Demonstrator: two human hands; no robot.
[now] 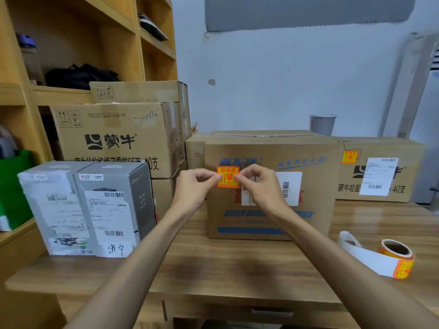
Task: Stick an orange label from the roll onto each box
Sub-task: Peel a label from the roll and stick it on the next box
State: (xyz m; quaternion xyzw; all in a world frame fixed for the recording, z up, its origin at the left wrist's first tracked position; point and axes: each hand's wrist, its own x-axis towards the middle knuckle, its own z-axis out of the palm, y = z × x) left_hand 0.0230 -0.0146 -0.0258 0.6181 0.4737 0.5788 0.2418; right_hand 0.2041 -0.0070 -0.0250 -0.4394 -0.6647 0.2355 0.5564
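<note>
An orange label (pixel 227 176) is pinched at its left edge by my left hand (pixel 193 186) and at its right edge by my right hand (pixel 257 186). It is held in front of the upper left of a brown carton with blue print (pixel 268 219) at the table's middle. I cannot tell if the label touches the carton. The label roll (pixel 396 252) lies on the table at the right, with a white backing strip (pixel 363 255) trailing left. A carton at the back right (pixel 380 193) carries an orange label (pixel 349 157) and a white shipping slip.
Two grey product boxes (pixel 95 205) with white slips stand on the table at the left. Brown cartons (pixel 114 136) are stacked behind them against a wooden shelf unit (pixel 78 32). A grey cup (pixel 323 124) stands behind the middle carton. The wooden table (pixel 237 264) has a drawer in front.
</note>
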